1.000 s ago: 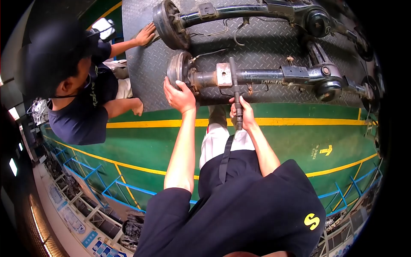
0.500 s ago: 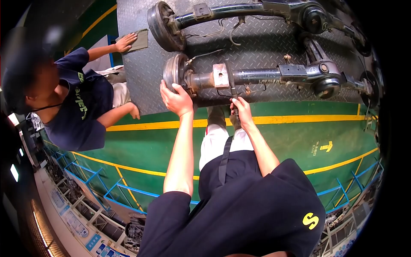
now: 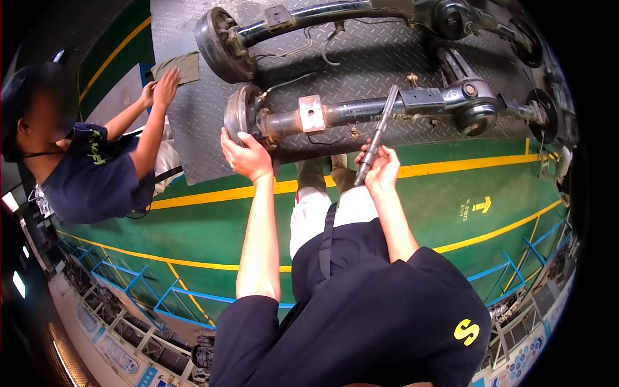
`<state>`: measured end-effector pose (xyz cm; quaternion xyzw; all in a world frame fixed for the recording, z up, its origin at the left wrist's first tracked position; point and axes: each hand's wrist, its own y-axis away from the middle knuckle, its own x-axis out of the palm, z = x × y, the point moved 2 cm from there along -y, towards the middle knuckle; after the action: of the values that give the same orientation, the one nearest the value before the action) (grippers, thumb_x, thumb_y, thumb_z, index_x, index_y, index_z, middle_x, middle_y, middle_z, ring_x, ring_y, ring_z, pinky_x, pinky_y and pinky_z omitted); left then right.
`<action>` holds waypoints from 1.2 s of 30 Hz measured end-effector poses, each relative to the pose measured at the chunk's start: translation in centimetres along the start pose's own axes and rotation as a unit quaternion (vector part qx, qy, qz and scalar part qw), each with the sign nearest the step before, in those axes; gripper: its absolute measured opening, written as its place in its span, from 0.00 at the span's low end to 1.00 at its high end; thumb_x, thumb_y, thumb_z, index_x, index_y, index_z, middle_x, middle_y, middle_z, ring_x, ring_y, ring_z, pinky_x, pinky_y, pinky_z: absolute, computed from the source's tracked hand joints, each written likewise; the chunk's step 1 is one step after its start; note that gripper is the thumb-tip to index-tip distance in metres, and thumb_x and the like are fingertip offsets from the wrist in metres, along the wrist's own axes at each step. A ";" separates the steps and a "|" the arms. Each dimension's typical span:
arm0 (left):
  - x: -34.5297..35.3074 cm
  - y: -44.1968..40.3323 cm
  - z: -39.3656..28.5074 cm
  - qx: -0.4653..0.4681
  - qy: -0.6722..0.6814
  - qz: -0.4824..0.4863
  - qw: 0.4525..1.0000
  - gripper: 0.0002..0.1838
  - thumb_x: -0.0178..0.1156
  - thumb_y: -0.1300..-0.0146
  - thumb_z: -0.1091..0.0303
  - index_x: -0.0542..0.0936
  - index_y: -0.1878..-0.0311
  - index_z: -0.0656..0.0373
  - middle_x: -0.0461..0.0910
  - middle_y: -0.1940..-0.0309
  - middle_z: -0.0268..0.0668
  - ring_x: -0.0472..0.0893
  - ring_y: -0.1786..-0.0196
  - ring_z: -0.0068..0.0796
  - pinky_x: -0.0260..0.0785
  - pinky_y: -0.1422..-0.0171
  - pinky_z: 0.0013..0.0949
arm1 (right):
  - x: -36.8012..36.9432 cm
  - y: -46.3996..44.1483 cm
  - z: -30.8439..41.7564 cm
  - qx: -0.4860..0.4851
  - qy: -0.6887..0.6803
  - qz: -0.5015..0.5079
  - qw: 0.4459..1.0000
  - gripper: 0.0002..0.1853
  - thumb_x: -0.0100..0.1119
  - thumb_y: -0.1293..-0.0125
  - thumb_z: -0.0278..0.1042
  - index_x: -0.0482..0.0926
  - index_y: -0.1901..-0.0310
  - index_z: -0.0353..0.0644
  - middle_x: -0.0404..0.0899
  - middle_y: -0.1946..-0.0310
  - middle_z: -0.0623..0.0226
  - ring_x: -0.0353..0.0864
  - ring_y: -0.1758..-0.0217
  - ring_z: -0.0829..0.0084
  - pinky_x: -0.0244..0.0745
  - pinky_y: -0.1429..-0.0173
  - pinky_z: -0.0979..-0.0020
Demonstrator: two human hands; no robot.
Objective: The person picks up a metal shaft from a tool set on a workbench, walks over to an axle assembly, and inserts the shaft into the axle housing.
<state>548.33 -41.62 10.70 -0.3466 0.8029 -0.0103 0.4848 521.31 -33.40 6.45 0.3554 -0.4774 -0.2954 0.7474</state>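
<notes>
My left hand (image 3: 248, 158) is at the lower edge of a worn brake drum (image 3: 237, 111), with the thumb on one side and the fingers on the other. The drum sits at the left end of the nearer axle (image 3: 358, 113), a dark tube with a rusty spring pad (image 3: 311, 113). My right hand (image 3: 382, 168) is closed round a long, stepped metal shaft (image 3: 380, 126). The shaft tilts up and to the right, and its far end overlaps the axle tube in view. I cannot tell whether it touches the tube.
A second axle (image 3: 316, 18) lies behind on the checkered steel plate table (image 3: 193, 122). At the left a co-worker (image 3: 97, 168) has both hands by a grey-green cloth (image 3: 187, 68) on the corner. Blue rails (image 3: 193, 290) stand behind me on the green floor (image 3: 361, 248).
The shaft in my right hand has swung from near upright to a rightward tilt. My left hand stays at the drum. The co-worker's lower hand has come up beside the other near the cloth.
</notes>
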 end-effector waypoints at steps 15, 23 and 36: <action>0.0 -0.2 0.1 0.015 -0.011 -0.016 1.000 0.22 0.49 0.36 0.62 0.72 0.43 0.67 0.75 0.46 0.53 0.73 0.42 0.54 0.63 0.37 0.46 | 1.7 1.3 -4.4 0.053 0.276 0.084 0.956 0.14 0.54 0.35 0.35 0.69 0.49 0.42 0.74 0.68 0.69 0.76 0.67 0.77 0.74 0.68 0.74; 0.2 -0.2 -0.2 0.009 -0.008 -0.015 1.000 0.22 0.50 0.37 0.63 0.71 0.43 0.66 0.75 0.46 0.53 0.73 0.43 0.55 0.63 0.37 0.46 | 2.9 2.2 -6.7 0.122 0.342 0.106 0.926 0.15 0.55 0.36 0.35 0.67 0.50 0.43 0.72 0.69 0.70 0.75 0.68 0.79 0.74 0.69 0.75; 0.0 -0.1 -0.1 0.004 0.003 -0.008 1.000 0.22 0.50 0.37 0.63 0.72 0.43 0.67 0.74 0.45 0.53 0.73 0.42 0.55 0.63 0.36 0.46 | 1.4 0.9 -6.8 0.110 0.291 0.064 0.948 0.11 0.53 0.35 0.36 0.66 0.56 0.41 0.74 0.69 0.66 0.78 0.70 0.73 0.77 0.69 0.72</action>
<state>548.29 -41.71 10.81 -0.3510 0.8016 -0.0186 0.4836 528.23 -32.26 5.94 0.4744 -0.2907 -0.0767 0.8274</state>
